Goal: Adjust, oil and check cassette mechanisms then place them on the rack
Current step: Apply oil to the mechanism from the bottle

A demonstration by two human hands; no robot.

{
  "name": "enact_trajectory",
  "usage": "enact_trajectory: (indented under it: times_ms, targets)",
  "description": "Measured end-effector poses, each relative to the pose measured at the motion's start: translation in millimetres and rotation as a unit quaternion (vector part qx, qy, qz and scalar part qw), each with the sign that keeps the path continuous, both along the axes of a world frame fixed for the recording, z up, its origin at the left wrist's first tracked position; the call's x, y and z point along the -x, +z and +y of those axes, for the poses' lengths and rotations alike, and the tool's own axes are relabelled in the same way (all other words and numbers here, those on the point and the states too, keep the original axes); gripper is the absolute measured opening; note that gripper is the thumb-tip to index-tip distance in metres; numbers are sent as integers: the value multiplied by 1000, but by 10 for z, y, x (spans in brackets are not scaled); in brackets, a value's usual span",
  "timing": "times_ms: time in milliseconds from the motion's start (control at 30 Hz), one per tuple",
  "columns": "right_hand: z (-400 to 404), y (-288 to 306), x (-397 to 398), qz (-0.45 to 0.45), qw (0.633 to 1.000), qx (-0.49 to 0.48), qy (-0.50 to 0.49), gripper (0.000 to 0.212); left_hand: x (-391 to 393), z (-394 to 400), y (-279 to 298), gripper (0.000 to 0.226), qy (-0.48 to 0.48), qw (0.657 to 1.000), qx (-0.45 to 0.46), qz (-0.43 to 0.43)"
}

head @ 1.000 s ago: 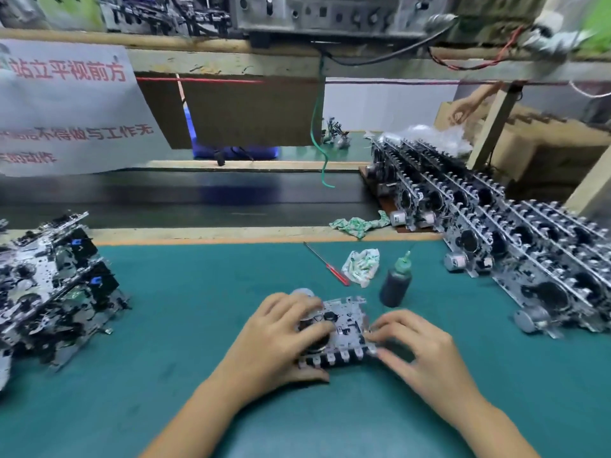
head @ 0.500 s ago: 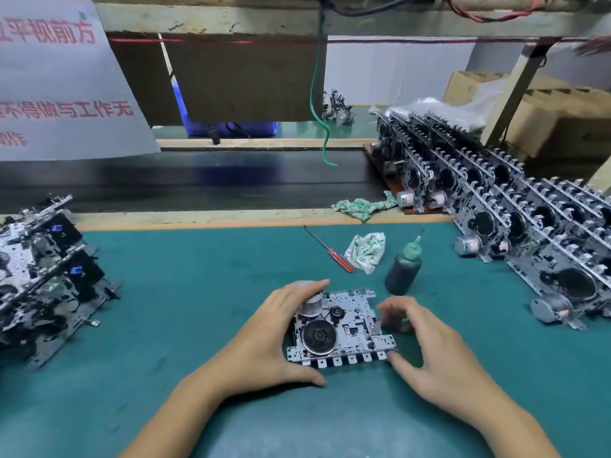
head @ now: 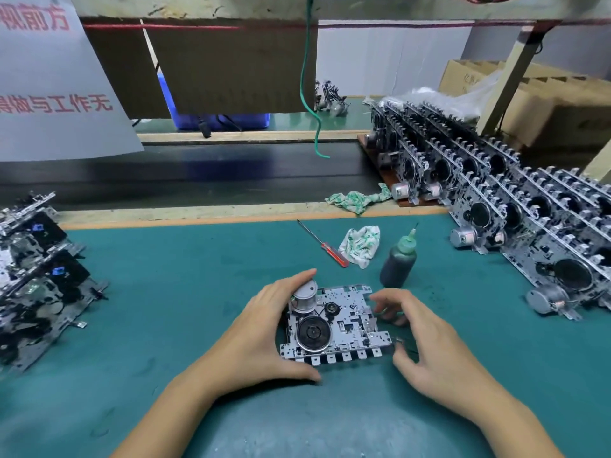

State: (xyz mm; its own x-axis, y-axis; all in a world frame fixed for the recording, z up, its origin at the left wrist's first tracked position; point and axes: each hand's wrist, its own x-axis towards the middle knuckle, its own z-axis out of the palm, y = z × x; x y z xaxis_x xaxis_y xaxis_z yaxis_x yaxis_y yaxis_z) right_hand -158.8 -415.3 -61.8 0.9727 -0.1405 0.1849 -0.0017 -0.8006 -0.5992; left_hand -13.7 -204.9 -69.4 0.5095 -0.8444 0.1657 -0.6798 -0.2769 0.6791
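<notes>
Left to right: stacked mechanisms, cut off at left; left hand grips the cassette mechanism, flat on the near table; right hand, fingers curled, grasping nothing, beside its right edge. Judged step: checking. Next: oil bottle, then far-right rack

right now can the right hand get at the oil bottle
Probably yes: the right hand sits just in front of the oil bottle, with only bare mat between them and nothing in its fingers.
</notes>
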Motion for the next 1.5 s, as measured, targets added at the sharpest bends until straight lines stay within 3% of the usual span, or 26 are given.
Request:
enact_trajectory:
  times_ms: [133, 267, 400, 500, 633, 767, 833, 900, 933, 1000, 1067, 1100, 1167, 1233, 1300, 1367, 1433, 1500]
  targets:
    - [4, 4, 9, -43, 997, -65, -24, 61, -7, 4, -26, 111, 0, 1000, 3, 13]
    - [18, 94, -8, -61, 990, -121, -38, 34, -25, 16, -39, 109, -8, 1000, 5, 24]
    - [23, 253, -206, 94, 988, 88, 83, 102, -22, 9, -52, 114, -18, 1000, 6, 24]
    - [50, 286, -419, 142, 955, 234, 117, 126, -23, 5, -70, 114, -15, 999, 16, 24]
    - [129, 354, -574, 186, 932, 290, 112, 114, -28, -3, -89, 113, -13, 999, 25, 29]
    - [131, 457, -561, 118, 922, 354, 108, 87, 8, -12, -61, 122, 10, 997, 50, 51]
    - [66, 509, -504, 81, 955, 271, 90, 79, -15, -32, -33, 125, 31, 982, 96, 161]
    - [42, 560, -430, 88, 990, 70, 85, 78, -25, -53, 27, 118, 10, 934, 154, 322]
    - [66, 569, -402, 93, 987, -64, 111, 70, 3, -73, 52, 114, -27, 900, 177, 398]
    - [179, 493, -356, 102, 930, -291, 200, 55, 88, -138, 87, 121, -63, 819, 187, 539]
    - [349, 389, -355, 105, 871, -416, 239, 52, 120, -214, 145, 135, -90, 742, 174, 641]
    - [406, 357, -354, 122, 837, -476, 242, 57, 153, -256, 187, 131, -142, 713, 191, 660]
    - [458, 297, -366, 129, 787, -526, 295, 53, 205, -319, 247, 117, -182, 693, 219, 663]
    - [442, 210, -371, 129, 836, -470, 252, 58, 199, -318, 183, 111, -190, 641, 251, 700]
    - [373, 157, -403, 82, 916, -359, 159, 70, 148, -257, 121, 110, -207, 600, 295, 714]
    - [248, 149, -404, 6, 987, -153, 51, 59, 66, -188, 93, 108, -174, 612, 321, 701]
    - [102, 191, -372, -17, 999, 30, 11, 35, -31, -139, 46, 103, -136, 616, 330, 702]
    - [12, 187, -355, 39, 993, 111, 23, 26, -85, -133, 5, 99, -74, 613, 341, 709]
